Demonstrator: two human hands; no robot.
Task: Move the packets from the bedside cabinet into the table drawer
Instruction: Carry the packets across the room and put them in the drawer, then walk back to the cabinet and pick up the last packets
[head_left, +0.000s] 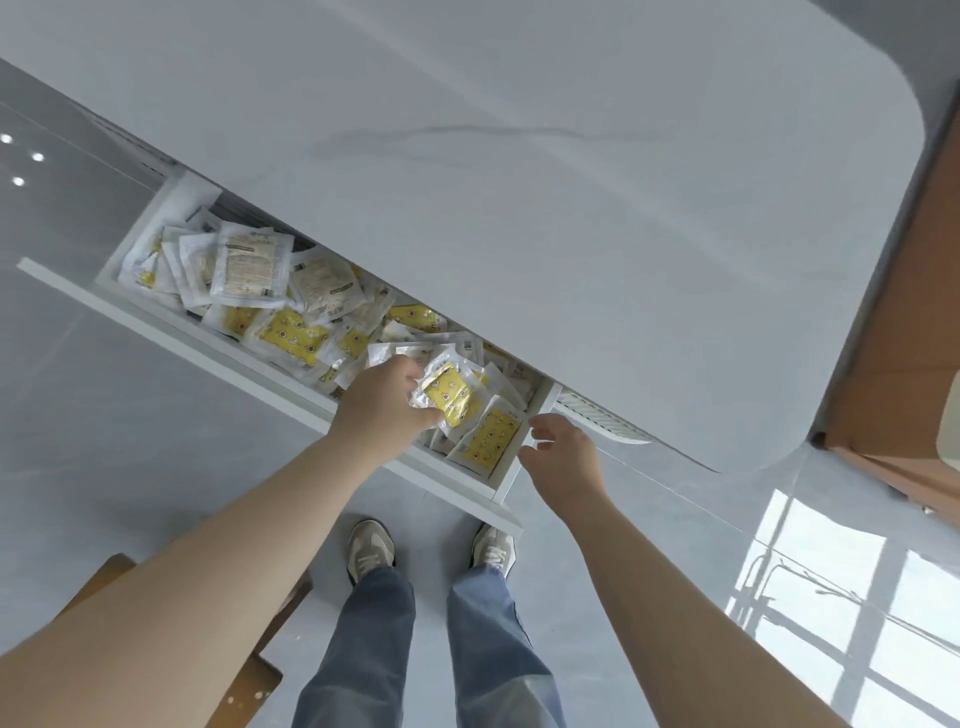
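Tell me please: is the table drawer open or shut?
Open. The drawer is pulled out from under the tabletop, and the packets inside show from above.

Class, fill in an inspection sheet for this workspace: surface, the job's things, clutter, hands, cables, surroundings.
Surface: white marbled tabletop, overhanging the open drawer.
Job's things: drawer pulled out, heaped with white and yellow packets.
Clutter: nothing seen.
Hands: left hand grips a yellow packet over the drawer's right end; right hand open beside the drawer's right wall, holding nothing.
Cables: nothing seen.
Surroundings: grey tiled floor; brown wooden item lower left; orange-brown furniture at right.
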